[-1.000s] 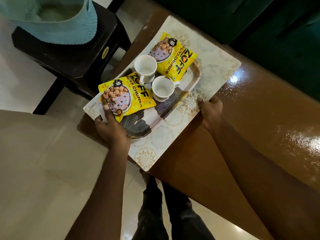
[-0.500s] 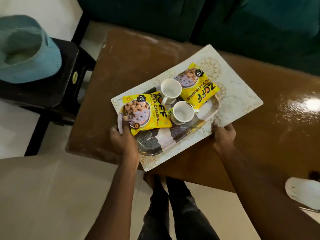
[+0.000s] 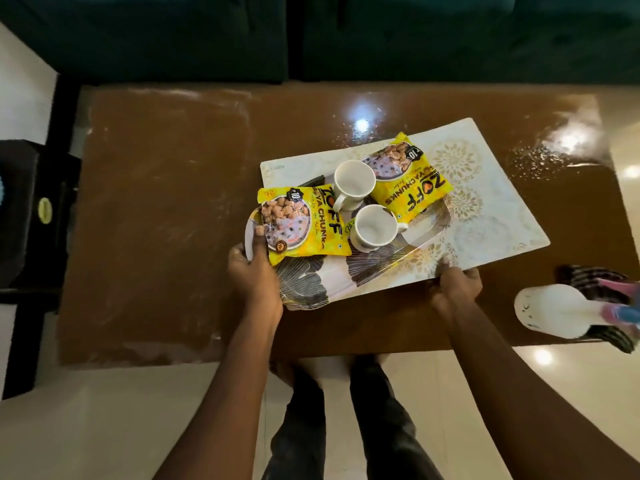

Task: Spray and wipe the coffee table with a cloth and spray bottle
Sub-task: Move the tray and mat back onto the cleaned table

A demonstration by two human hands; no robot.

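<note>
Two hands hold one load, head view. The left grip (image 3: 254,271) curls round the left rim of an oval tray with dark leaf print (image 3: 311,287), thumb on top. The right grip (image 3: 455,287) closes on the near edge of a cream rectangular placemat with gold florets (image 3: 485,188) lying under the tray. White ceramic mugs (image 3: 353,183) and yellow snack packets (image 3: 301,223) sit loose on the tray. The white plastic spray bottle (image 3: 550,311) sits on a dark striped cloth (image 3: 588,282) at the near right corner of the glossy brown coffee table (image 3: 166,220), apart from both grips. Probable hazards: an uneven lift tilts the tray and the mugs slide off; the thin placemat sags; the right forearm knocks the bottle.
</note>
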